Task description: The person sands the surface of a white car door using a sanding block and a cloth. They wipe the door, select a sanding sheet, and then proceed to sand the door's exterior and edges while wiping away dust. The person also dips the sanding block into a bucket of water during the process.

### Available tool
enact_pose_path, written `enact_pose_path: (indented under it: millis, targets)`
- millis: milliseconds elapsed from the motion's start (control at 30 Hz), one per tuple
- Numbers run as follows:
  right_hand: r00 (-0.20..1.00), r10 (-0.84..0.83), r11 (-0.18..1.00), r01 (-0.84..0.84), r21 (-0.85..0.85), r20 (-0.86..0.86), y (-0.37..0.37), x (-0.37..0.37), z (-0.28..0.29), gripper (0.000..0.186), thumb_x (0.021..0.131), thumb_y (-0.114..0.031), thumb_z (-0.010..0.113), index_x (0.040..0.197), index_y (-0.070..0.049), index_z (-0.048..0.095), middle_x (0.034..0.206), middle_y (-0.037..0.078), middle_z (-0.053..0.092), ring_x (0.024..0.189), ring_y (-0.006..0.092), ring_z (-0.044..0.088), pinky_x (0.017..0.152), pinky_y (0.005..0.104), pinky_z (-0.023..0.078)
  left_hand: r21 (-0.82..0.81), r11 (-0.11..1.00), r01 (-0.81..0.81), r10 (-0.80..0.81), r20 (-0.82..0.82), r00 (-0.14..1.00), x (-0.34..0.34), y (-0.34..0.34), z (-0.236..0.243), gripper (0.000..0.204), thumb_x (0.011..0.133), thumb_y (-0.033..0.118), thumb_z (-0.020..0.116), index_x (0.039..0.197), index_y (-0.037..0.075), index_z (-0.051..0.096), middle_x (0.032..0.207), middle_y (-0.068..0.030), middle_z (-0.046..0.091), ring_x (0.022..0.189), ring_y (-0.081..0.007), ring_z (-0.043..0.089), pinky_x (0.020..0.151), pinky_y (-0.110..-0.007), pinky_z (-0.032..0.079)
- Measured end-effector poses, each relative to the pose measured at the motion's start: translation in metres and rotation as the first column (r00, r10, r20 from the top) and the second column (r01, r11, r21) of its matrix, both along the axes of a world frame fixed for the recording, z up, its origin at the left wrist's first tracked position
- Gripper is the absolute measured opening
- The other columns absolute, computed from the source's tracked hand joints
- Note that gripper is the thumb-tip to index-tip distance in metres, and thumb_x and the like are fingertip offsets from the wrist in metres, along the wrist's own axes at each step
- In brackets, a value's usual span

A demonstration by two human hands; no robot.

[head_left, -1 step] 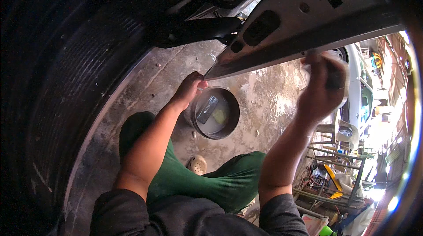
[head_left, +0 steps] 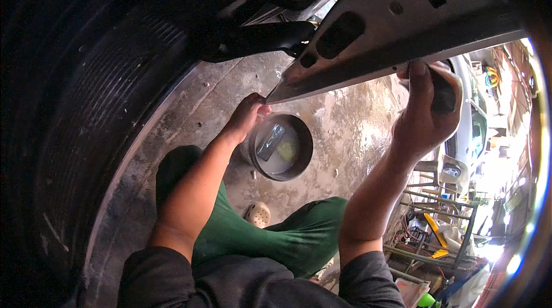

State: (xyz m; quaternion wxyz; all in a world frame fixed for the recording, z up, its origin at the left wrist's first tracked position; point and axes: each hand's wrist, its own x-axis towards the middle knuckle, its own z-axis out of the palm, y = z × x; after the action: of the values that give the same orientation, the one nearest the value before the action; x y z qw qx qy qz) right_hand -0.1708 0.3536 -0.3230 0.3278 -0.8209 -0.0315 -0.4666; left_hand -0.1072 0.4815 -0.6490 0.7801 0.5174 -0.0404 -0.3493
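Note:
A grey metal car panel [head_left: 368,37] with cut-out holes slants across the top. At its lower left corner, my left hand [head_left: 251,115] is closed, thumb and fingers gripping the edge. Farther along the same edge, my right hand [head_left: 425,109] is bent around a dark, folded sheet of sandpaper [head_left: 445,90] and presses up against the panel's rim. Its fingertips are partly hidden behind the edge. Below my left hand stands a dark bucket [head_left: 305,161] of cloudy water, with a dark rectangular piece [head_left: 269,142] and a yellow-green lump [head_left: 287,150] in it.
A dark ribbed surface [head_left: 115,78] curves along the left. Wet concrete floor [head_left: 345,135] lies below. On the right are a plastic chair [head_left: 451,173], a metal rack [head_left: 460,222] with clutter, and a parked car [head_left: 474,118]. My green-trousered legs [head_left: 247,245] flank the bucket.
My right hand has shifted slightly to the right along the panel's edge, and its blur is gone. The left hand keeps its grip on the corner.

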Motion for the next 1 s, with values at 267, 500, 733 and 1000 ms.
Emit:
enact_pose_path:
  millis: [267, 500, 733, 1000]
  targets:
    - [0.996, -0.087, 0.992, 0.087, -0.092, 0.0, -0.001, -0.004, -0.163, 0.023, 0.081, 0.007, 0.076, 0.096, -0.005, 0.063, 0.094, 0.014, 0.07, 0.087, 0.0265, 0.068, 0.081, 0.0359, 0.054, 0.031, 0.999, 0.019, -0.019, 0.02, 1.0, -0.001, 0.004, 0.003, 0.023, 0.098, 0.034, 0.053, 0.094, 0.013, 0.062, 0.093, -0.0002, 0.066, 0.09, -0.0122, 0.062, 0.08, -0.031, 0.047]
    - [0.884, -0.003, 0.991, 0.067, 0.12, -0.468, 0.018, -0.022, -0.226, 0.014, 0.093, -0.01, 0.072, 0.099, -0.002, 0.062, 0.092, 0.017, 0.067, 0.084, 0.0351, 0.066, 0.077, 0.037, 0.052, 0.065, 0.998, 0.009, -0.01, 0.004, 1.0, -0.003, -0.002, -0.007, 0.025, 0.101, 0.034, 0.05, 0.096, 0.015, 0.065, 0.091, 0.002, 0.067, 0.086, -0.0094, 0.063, 0.077, -0.028, 0.048]
    - [0.987, 0.0, 0.88, -0.077, 0.469, 0.162, 0.043, -0.008, -0.085, 0.011, 0.102, -0.005, 0.061, 0.11, 0.0, 0.055, 0.102, 0.012, 0.06, 0.08, 0.0175, 0.064, 0.073, 0.0312, 0.058, 0.001, 1.0, -0.02, 0.02, -0.042, 0.999, -0.001, 0.003, -0.013, 0.023, 0.1, 0.032, 0.053, 0.097, 0.013, 0.065, 0.094, -0.0002, 0.07, 0.09, -0.0117, 0.065, 0.077, -0.028, 0.049]
    - [0.948, -0.206, 0.963, 0.152, 0.222, 0.241, 0.043, 0.026, -0.128, 0.015, 0.095, 0.006, 0.059, 0.105, -0.003, 0.052, 0.097, 0.01, 0.058, 0.09, 0.0167, 0.055, 0.079, 0.0298, 0.047, -0.004, 1.0, -0.021, 0.021, -0.049, 0.999, 0.005, 0.003, -0.021, 0.021, 0.096, 0.032, 0.056, 0.096, 0.014, 0.065, 0.093, 0.0006, 0.07, 0.088, -0.0122, 0.064, 0.077, -0.031, 0.049]
